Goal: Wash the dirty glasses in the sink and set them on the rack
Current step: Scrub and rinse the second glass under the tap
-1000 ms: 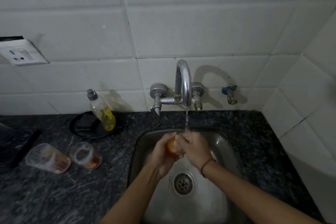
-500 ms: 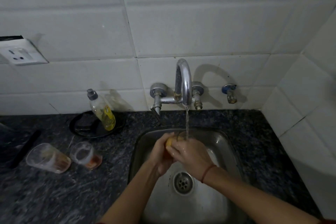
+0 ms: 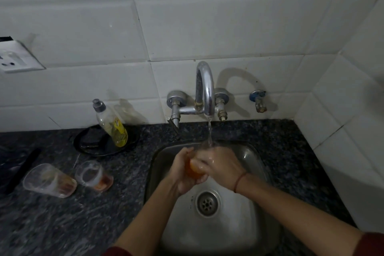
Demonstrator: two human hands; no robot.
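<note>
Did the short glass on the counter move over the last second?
No. The short glass lies in the same spot between the tall glass and the sink, no nearer the soap bottle.

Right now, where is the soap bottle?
In the head view, the soap bottle sits on a black dish on the counter, left of the sink, behind the smaller tipped glass.

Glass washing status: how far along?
Done: nothing visible; no rack or clean glass in view. In hand: left hand and right hand hold what looks like an orange-stained glass under the tap stream. Remaining: larger glass and smaller glass lie dirty on the counter.
</note>
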